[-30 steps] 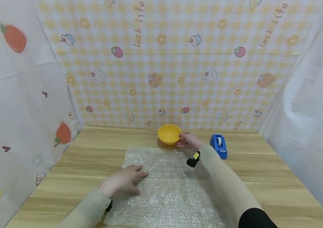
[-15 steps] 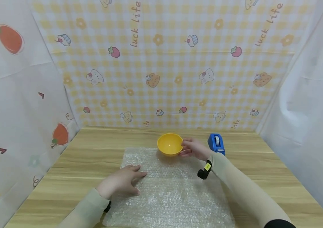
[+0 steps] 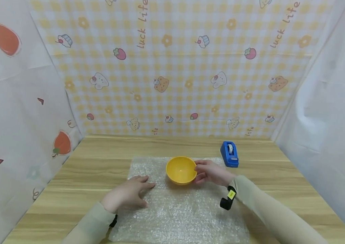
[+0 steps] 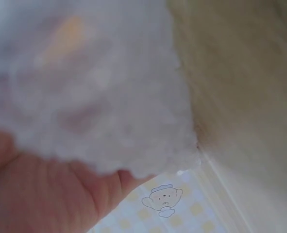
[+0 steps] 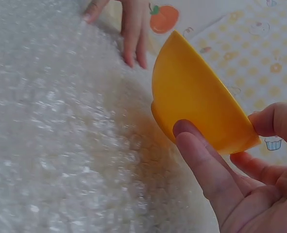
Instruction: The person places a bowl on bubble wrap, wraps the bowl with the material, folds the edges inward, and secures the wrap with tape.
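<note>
A yellow bowl (image 3: pixel 180 171) is in my right hand (image 3: pixel 213 173), which pinches it by its right side. In the right wrist view, fingers curl under the bowl (image 5: pixel 196 97) with one at its rim, and the bowl hangs a little above the bubble wrap (image 5: pixel 60 121). That clear sheet of bubble wrap (image 3: pixel 184 213) lies flat on the wooden table. My left hand (image 3: pixel 129 193) rests on the sheet's left part, fingers spread and fairly straight. The left wrist view is blurred, showing part of the hand (image 4: pixel 56 194) beside whitish wrap (image 4: pixel 109 97).
A blue tape dispenser (image 3: pixel 229 155) with a roll of tape stands at the back right of the wooden table (image 3: pixel 105 149). Behind the table hangs a yellow checked cloth (image 3: pixel 172 67), with white cloths on both sides.
My right hand has brought the yellow bowl from behind the bubble wrap toward me, over the sheet's far part. The left hand has stayed in place on the wrap.
</note>
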{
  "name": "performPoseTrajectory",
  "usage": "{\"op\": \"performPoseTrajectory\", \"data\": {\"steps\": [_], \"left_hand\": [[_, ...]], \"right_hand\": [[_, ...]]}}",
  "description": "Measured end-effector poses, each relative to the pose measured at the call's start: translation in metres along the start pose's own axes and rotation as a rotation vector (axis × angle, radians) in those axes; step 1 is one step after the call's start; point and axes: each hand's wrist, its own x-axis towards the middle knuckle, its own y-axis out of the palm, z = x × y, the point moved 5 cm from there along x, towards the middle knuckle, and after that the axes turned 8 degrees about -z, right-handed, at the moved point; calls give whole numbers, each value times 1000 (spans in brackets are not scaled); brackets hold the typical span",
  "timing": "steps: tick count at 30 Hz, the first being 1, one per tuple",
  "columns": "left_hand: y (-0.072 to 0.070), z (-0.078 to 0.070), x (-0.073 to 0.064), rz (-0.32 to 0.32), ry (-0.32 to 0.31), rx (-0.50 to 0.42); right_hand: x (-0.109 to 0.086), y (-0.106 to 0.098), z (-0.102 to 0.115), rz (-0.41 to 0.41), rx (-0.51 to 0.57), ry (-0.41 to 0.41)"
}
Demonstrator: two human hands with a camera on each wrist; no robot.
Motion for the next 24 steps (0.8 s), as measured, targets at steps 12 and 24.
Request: {"op": "performPoseTrajectory", "data": {"steps": [12,24], "left_hand": [[1,2,1,4,-6,5],[2,4,1,-4,-6,9]], "right_hand": [[-17,8,-15,70,22,3],[-24,8,-24,49,27,27]]}}
